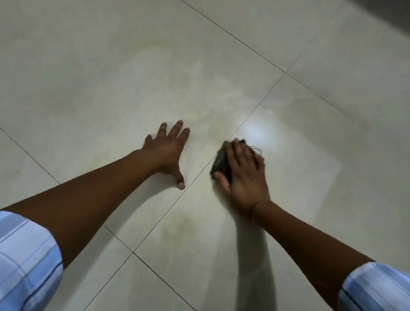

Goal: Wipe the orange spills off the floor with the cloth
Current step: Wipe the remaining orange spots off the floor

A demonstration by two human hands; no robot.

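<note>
Floor: pale glossy tiled floor (81,64), dark grout lines, a lamp's glare (254,131) just beyond the cloth.
Spill: faint orange stain (182,225), near, between the forearms.
Left hand (167,151): flat on the tile, fingers spread.
Right hand (244,175): presses the dark cloth (220,161) down, thumb curled round its near edge.

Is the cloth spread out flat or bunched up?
Bunched up: the cloth is a small dark wad under the right hand, not a flat sheet.

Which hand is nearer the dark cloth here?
Right. The right hand holds the cloth down on the floor; the left hand lies flat on the floor to the cloth's left, apart from it.
</note>
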